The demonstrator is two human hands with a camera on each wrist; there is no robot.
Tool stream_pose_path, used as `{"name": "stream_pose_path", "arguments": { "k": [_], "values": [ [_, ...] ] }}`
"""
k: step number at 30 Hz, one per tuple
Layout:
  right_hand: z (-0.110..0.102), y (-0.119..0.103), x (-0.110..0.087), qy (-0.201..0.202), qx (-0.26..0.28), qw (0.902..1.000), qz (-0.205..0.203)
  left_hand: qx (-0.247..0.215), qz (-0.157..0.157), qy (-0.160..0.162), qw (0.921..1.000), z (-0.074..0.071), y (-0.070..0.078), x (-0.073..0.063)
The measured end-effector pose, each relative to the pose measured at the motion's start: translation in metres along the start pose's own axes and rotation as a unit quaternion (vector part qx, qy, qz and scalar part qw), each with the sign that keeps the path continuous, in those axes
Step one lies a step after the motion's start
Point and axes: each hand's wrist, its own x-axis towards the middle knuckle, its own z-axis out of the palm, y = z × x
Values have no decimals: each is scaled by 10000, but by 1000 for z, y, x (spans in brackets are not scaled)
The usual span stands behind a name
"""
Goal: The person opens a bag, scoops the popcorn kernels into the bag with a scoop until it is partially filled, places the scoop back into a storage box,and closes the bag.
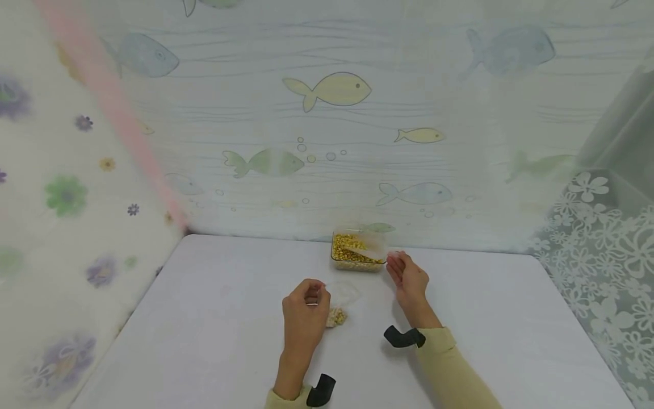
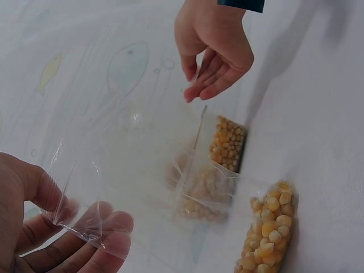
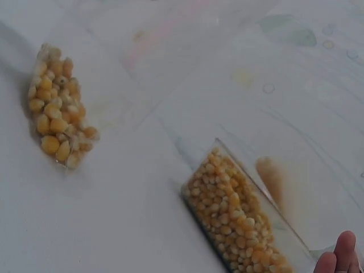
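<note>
My left hand [image 1: 306, 309] pinches the upper edge of a clear plastic bag [image 1: 343, 292] in the head view. In the left wrist view the thin film [image 2: 85, 227] lies over that hand's fingers. Corn kernels [image 3: 57, 108] fill the bag's bottom, which stands on the table. My right hand [image 1: 409, 278] is at the right corner of a clear box [image 1: 357, 266] of corn, its thumb and fingertips close together. A pale, slender strip [image 1: 363, 251] slants across the box toward that hand. Whether the fingers hold it cannot be made out.
The white-covered table [image 1: 219, 318] extends to both sides of the hands. A cloth printed with fish [image 1: 342, 89] hangs behind the box, close to the table's back edge. Black curved pieces [image 1: 403, 337] sit at both wrists.
</note>
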Motion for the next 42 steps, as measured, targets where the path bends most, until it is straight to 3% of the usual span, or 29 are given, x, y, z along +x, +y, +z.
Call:
{"name": "stream_pose_path", "arguments": {
  "k": [7,21,28,42],
  "values": [
    [-2,-5,-3,-190,359,9979,504,-27,60,16,10000,0,-1,-1],
    [1,-10,-22,-341,546,9938,909,64,-83,13,9999,1,2,0],
    [-4,-7,-34,-499,143,9951,839,96,-82,8,9999,1,2,0],
    [-11,-23,-66,-762,-604,9943,434,196,-7,34,9998,1,3,-1]
  ]
}}
